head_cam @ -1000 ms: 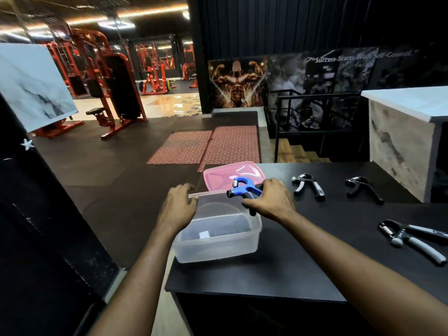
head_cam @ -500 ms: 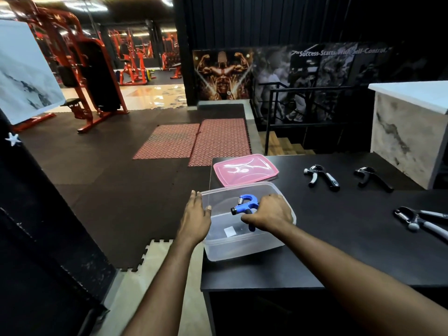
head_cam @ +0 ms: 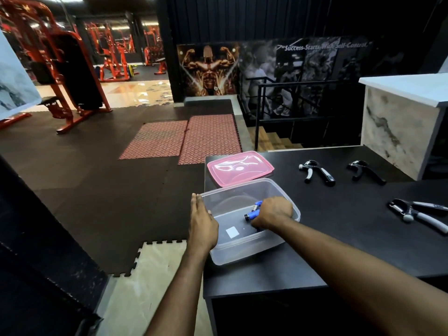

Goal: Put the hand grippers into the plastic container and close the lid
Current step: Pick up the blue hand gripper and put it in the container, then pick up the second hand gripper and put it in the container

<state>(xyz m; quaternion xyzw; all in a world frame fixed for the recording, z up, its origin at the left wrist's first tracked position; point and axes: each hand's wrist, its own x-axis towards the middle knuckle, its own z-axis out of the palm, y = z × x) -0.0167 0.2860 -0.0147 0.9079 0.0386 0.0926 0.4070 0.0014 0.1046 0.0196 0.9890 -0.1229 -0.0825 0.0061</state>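
Head: right hand (head_cam: 272, 212) grips blue gripper (head_cam: 253, 213); left hand (head_cam: 202, 226) flat against container (head_cam: 286, 200).

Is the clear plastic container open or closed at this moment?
Open. The clear plastic container has no cover on it; its pink lid lies flat on the black table just behind it.

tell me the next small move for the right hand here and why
Probably open the right hand and let go of the blue hand gripper, then lift out. The gripper is already low inside the clear plastic container, which the left hand steadies at its rim. Three more grippers lie on the black table, and the pink lid is off.
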